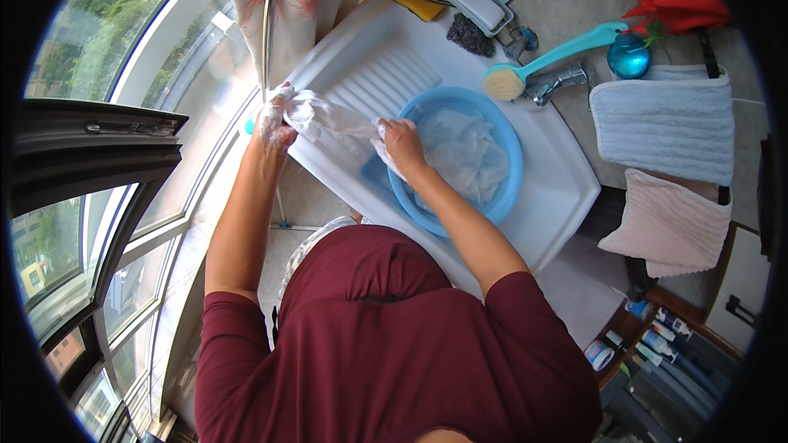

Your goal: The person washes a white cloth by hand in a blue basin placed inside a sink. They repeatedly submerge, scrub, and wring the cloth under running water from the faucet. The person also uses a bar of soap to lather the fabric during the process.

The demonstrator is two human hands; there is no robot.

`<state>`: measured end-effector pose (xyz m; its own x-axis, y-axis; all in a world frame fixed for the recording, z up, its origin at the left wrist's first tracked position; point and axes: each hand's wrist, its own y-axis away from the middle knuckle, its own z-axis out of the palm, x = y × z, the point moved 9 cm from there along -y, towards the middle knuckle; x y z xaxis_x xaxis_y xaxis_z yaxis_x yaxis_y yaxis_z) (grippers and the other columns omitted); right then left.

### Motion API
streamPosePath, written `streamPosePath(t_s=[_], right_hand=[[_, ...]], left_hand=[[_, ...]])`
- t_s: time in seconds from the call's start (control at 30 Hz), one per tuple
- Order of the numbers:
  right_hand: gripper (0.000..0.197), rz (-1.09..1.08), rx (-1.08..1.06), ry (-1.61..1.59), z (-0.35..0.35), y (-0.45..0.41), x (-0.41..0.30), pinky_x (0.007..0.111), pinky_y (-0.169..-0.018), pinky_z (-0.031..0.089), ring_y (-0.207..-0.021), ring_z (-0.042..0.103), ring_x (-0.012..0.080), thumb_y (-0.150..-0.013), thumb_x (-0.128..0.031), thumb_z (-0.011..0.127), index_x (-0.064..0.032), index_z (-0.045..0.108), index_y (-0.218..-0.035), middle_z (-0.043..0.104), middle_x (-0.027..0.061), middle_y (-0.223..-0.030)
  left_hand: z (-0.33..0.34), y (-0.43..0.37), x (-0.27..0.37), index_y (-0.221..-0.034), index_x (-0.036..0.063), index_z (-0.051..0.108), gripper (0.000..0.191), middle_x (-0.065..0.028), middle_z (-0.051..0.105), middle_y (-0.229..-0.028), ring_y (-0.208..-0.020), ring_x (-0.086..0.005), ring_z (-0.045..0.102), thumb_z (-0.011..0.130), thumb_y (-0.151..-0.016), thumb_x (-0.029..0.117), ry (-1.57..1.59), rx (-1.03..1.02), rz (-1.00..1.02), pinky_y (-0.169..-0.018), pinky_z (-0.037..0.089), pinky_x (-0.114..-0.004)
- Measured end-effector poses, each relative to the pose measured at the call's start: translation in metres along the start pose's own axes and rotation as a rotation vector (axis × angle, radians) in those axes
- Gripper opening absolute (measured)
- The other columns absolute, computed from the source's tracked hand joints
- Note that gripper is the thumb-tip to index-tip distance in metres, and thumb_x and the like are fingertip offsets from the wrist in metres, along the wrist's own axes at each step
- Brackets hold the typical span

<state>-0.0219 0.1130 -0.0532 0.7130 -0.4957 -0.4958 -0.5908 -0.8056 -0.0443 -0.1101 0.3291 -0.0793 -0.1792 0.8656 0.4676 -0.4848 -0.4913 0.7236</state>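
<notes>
A wet white cloth point(335, 112) is stretched between my two hands, above the ribbed washboard point(386, 77) of a white laundry sink. My left hand point(275, 120), covered in suds, grips one end beyond the sink's left rim. Closed around the other end is my right hand point(400, 144), at the left edge of a light blue plastic basin point(516, 166). Part of the cloth hangs below that hand. Inside the basin lies more whitish fabric point(471, 154) in water.
Behind the basin are a chrome faucet point(557, 83), a turquoise-handled brush point(508, 81), a steel wool scourer point(470, 35), a yellow sponge point(418, 3) and a soap dish point(480, 3). Blue and pink towels point(668, 126) hang at right. An open window sash point(98, 141) juts in at left.
</notes>
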Motion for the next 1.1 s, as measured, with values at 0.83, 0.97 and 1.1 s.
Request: streamPosePath(t_s=[0.83, 0.97, 1.1], right_hand=[[0.026, 0.424, -0.263, -0.657, -0.074, -0.026, 0.023, 0.025, -0.058, 0.042, -0.07, 0.051, 0.0087, -0.08, -0.02, 0.067, -0.0011, 0.06, -0.096, 0.058, 0.0014, -0.079], [0.031, 0.331, -0.242, -0.544, -0.055, -0.017, 0.057, 0.026, -0.07, 0.045, -0.08, 0.055, 0.0113, -0.078, -0.02, 0.069, 0.0001, 0.061, -0.1, 0.061, 0.0046, -0.086], [0.035, 0.413, -0.408, -0.633, -0.045, -0.008, 0.059, 0.026, -0.078, 0.044, -0.088, 0.055, 0.0121, -0.079, -0.02, 0.067, 0.0007, 0.06, -0.106, 0.061, 0.0057, -0.093]], left_hand=[[0.045, 0.052, -0.026, -0.114, 0.0004, 0.055, 0.031, -0.0117, 0.061, -0.101, -0.091, -0.0203, 0.061, 0.053, -0.088, 0.018, -0.558, -0.57, 0.076, -0.075, 0.051, -0.032], [0.027, 0.038, -0.035, -0.114, 0.0018, 0.055, 0.027, -0.0121, 0.061, -0.106, -0.091, -0.0223, 0.062, 0.05, -0.091, 0.014, -0.378, -0.413, -0.092, -0.078, 0.053, -0.037], [0.023, 0.035, -0.036, -0.111, 0.0, 0.057, 0.025, -0.0105, 0.063, -0.101, -0.088, -0.0207, 0.063, 0.053, -0.09, 0.014, -0.472, -0.321, -0.027, -0.076, 0.054, -0.036]])
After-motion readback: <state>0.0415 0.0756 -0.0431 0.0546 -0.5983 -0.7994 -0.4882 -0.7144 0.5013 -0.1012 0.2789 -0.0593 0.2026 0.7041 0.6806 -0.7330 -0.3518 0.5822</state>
